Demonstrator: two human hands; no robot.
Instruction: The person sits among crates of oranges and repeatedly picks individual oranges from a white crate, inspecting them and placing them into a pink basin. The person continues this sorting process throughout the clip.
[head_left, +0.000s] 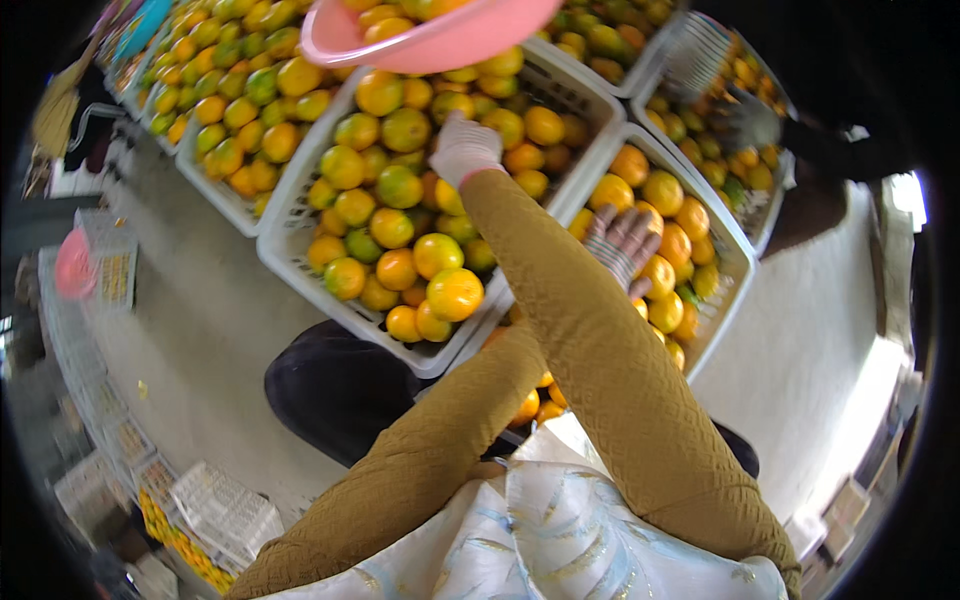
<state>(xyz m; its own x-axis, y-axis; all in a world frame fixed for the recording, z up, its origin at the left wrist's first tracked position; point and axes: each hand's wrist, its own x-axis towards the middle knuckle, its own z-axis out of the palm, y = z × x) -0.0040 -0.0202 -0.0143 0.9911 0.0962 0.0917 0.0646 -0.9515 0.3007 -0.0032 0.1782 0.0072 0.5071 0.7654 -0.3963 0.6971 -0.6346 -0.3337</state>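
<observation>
My forearms cross, the right one above the left. My right hand, in a pale glove, reaches among the green-orange citrus fruits in the middle white plastic crate. Its fingertips touch or hover close to the fruit, and its palm side is hidden. Further right, my left hand wears a striped glove and lies with fingers apart on orange citrus fruits in another white plastic crate. A large yellow-orange citrus fruit sits on top near the middle crate's front corner.
A pink plastic basin with fruit stands over the middle crate's far side. Another filled crate adjoins it on the left. At upper right, a co-worker's gloved hands are over a further crate. Stacked crates stand at lower left.
</observation>
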